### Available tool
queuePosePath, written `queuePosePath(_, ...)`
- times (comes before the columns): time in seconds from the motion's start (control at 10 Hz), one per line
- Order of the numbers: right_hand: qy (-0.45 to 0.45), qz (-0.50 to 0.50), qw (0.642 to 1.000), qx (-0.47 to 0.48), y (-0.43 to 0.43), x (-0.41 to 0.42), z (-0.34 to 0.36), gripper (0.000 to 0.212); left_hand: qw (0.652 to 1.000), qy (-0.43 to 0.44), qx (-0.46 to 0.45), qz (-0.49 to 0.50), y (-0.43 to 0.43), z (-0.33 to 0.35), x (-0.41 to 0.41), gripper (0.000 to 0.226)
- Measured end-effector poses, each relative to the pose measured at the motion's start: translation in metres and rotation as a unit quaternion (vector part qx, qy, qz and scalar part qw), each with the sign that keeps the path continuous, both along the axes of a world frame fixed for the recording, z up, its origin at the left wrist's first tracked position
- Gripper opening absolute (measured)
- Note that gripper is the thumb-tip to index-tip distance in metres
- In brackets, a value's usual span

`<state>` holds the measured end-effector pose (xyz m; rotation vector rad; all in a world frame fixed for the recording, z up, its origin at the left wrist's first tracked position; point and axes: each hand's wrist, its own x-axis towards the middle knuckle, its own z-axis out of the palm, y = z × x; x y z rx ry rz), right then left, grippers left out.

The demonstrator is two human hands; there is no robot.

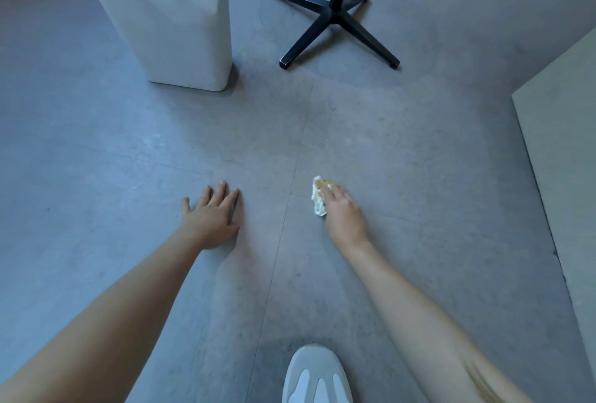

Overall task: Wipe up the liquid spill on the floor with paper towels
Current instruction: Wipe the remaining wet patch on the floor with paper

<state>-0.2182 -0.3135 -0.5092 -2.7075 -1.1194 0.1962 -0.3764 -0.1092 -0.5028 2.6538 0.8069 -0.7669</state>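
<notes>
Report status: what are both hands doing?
Left hand flat on floor, holding nothing. Right hand holds stained paper towel wad on floor. White bin, black stand base farther ahead, clear.

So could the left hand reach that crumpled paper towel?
Probably yes. The left hand rests flat and empty on the floor, with only bare floor between it and the paper towel, though the right hand covers part of it.

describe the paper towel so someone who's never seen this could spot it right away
On the grey floor, look from the black stand toward the two hands. The paper towel is the crumpled white wad under the right hand, brown-stained at its far end; the left hand holds nothing.
</notes>
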Motion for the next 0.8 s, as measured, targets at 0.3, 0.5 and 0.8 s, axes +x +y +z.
queuePosePath(0.3,-0.223,0.099,0.965,-0.094,-0.004,0.037,0.009,0.038,1.0,-0.005,-0.003,-0.008,0.001,0.001,-0.002,0.071)
queuePosePath(0.5,-0.141,0.119,0.971,-0.15,-0.006,0.0,-0.009,0.055,1.0,-0.005,-0.008,-0.007,0.003,0.002,-0.003,0.071)
queuePosePath(0.8,-0.081,0.107,0.991,0.029,-0.021,0.024,0.002,0.043,1.0,-0.009,-0.008,-0.013,0.004,-0.001,-0.004,0.071)
